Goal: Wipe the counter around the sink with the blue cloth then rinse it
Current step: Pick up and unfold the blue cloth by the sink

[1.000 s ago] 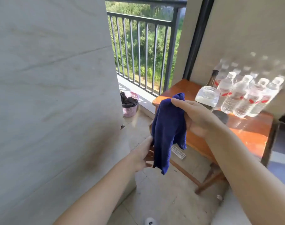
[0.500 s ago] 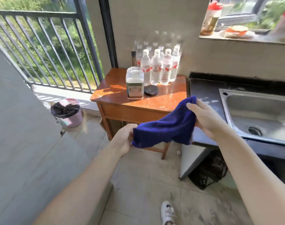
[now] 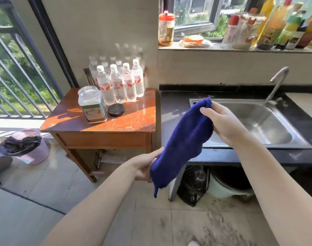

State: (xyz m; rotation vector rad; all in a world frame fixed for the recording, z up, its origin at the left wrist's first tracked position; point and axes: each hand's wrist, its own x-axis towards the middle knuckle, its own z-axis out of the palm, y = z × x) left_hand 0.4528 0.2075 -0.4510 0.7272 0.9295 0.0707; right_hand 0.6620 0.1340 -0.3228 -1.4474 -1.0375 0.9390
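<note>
The blue cloth (image 3: 185, 142) is stretched in the air between both hands, not yet on any surface: the right hand (image 3: 222, 121) pinches its top corner up over the left rim of the sink (image 3: 254, 121), and the left hand (image 3: 144, 167) grips the lower end down in front of the counter (image 3: 173, 107), with a loose tail hanging below that grip. The two hands are well apart, each closed on its own end. From where I stand, nothing has been wiped yet, and the dark top looks dusty with pale specks near the faucet (image 3: 277, 82). The risk I see is the cloth going down as a long rope rather than a folded pad, so it would smear grit about and push it into the basin or off the front edge onto the floor. A wide sweep to the left could also carry the dangling end toward the wooden table (image 3: 134, 121) just beside the counter, where the water bottles (image 3: 119, 86) and the open jar (image 3: 92, 103) stand close together and would tip easily
</note>
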